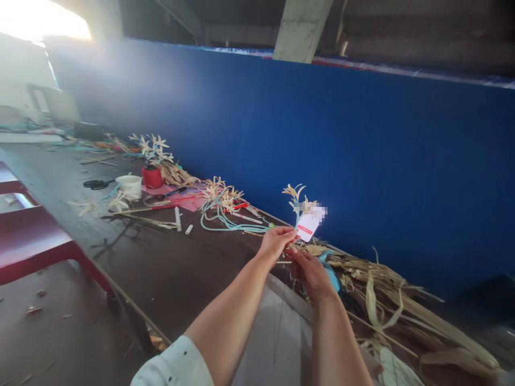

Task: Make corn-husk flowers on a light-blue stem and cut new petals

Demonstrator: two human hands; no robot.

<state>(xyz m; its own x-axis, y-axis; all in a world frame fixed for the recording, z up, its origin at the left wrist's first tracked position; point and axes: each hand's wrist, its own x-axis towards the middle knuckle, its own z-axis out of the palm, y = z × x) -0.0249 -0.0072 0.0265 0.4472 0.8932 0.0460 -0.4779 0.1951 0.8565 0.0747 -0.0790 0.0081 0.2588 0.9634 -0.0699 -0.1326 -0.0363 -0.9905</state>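
Observation:
Held up over the dark table is a flower made of pale dried husk [295, 192] on a light-blue stem. My left hand [277, 241] pinches this stem between thumb and fingers. Just below and to the right, my right hand [309, 268] has its fingers closed near the stem's lower end; what they grip is hidden. A white card with a red band [306, 227] shows right behind the fingertips, partly blurred out. Left of my hands lie light-blue cords [225, 228] and a bunch of similar husk flowers [221, 194].
Dried husks [386, 289] are heaped at the right. Farther left on the table [161, 284] stand a white cup [129, 186] and a red container [153, 177], near black-handled scissors [96, 184]. A blue partition [362, 150] runs along the back edge. A dark-red chair [32, 236] is at left.

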